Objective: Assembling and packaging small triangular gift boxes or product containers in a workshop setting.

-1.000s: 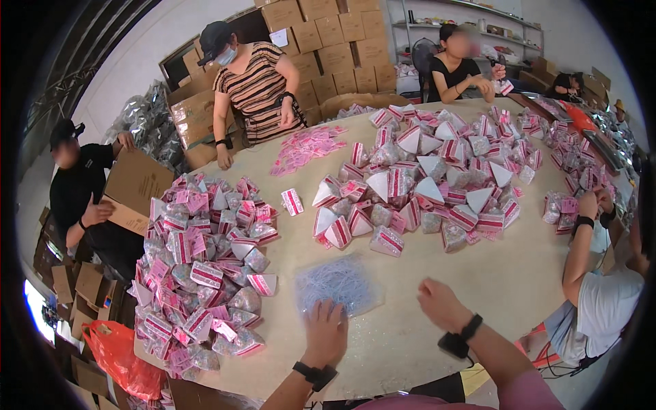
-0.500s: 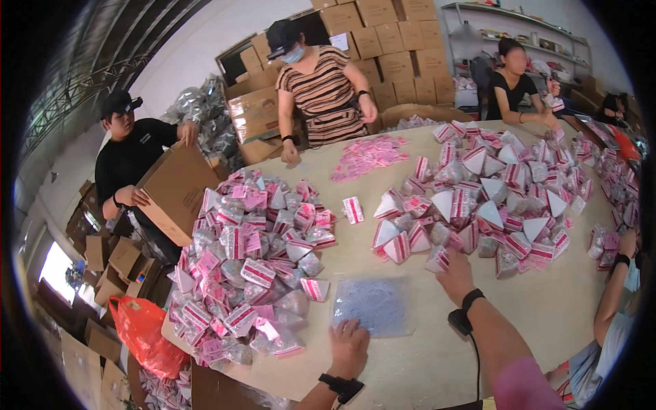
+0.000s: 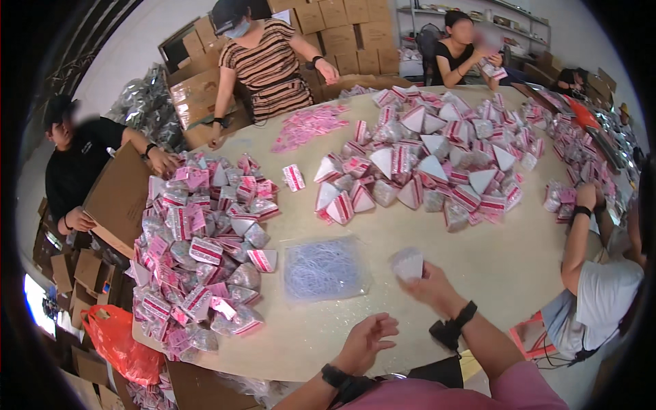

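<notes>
My right hand (image 3: 432, 287) is closed round a small pyramid-shaped packet (image 3: 408, 263), its pale side showing, above the near part of the table. Beside it and nearer to me, my left hand (image 3: 367, 338) hovers with fingers apart and nothing in it. A flat clear plastic bag of pale lilac strands (image 3: 324, 268) lies on the table, just beyond my left hand. To its left rises a heap of pyramid packets with pink and white labels (image 3: 205, 249). Farther off to the right spreads another heap of the same packets (image 3: 430, 154).
One packet (image 3: 294, 178) lies alone between the heaps, near loose pink cards (image 3: 311, 126). At the left a co-worker holds a cardboard box (image 3: 121, 201) against the table (image 3: 307, 355). Other people stand or sit around the far and right sides. A red plastic bag (image 3: 123, 342) hangs at the left.
My right hand has drawn a packet away from the right heap toward me. My left hand has come off the bag of strands. The view has swung right.
</notes>
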